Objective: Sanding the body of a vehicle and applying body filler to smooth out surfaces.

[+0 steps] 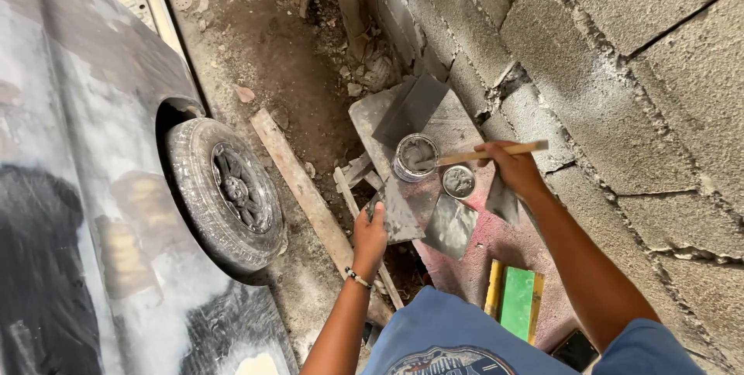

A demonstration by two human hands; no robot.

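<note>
Right hand point(513, 167) has its fingers curled round a wooden stick point(484, 154), pinching it near the far end, with the tip dipped in the open can point(415, 156) of grey filler just past the fingertips. Left hand point(370, 232) grips a flat metal spreader point(397, 216) by its near edge, thumb on top, blade pointing toward the can. The small lid point(459, 181) sits between the two hands on the dusty board point(434, 123).

My guess on handling: the stick is light and stiff — hold it well back for leverage, since that paste looks thick and sticky. The spreader looks thin and a bit springy, so a firm edge grip makes sense. The can is probably light enough to tip if stirred hard. A tyre point(225, 193) is off beyond the left knuckles.
</note>
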